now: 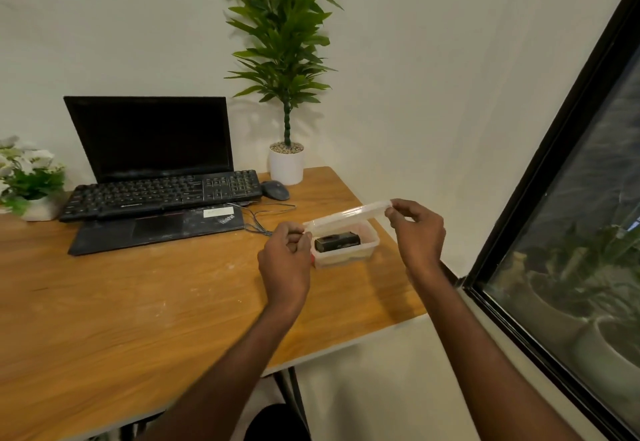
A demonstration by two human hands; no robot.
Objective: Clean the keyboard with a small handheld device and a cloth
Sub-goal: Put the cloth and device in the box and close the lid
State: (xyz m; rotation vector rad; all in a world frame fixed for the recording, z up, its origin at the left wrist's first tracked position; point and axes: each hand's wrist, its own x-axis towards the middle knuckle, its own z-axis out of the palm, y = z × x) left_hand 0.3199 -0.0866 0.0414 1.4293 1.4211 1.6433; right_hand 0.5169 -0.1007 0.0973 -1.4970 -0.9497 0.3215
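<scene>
The desk (104,302) is showing a warm orange-brown wood grain, flecked with pale scuffs. The keyboard (162,193) is looking black with faint pale key legends, and so are the laptop (152,163) and its dark screen; a red line is edging the trackpad. The mouse (276,190) is showing dark grey. The clear plastic box (349,253) and its translucent whitish lid (349,213) are framing a black device (337,242). The tall plant (284,42) is showing deep green above a white pot (286,165). White flowers (20,160) are sitting among green leaves.
</scene>
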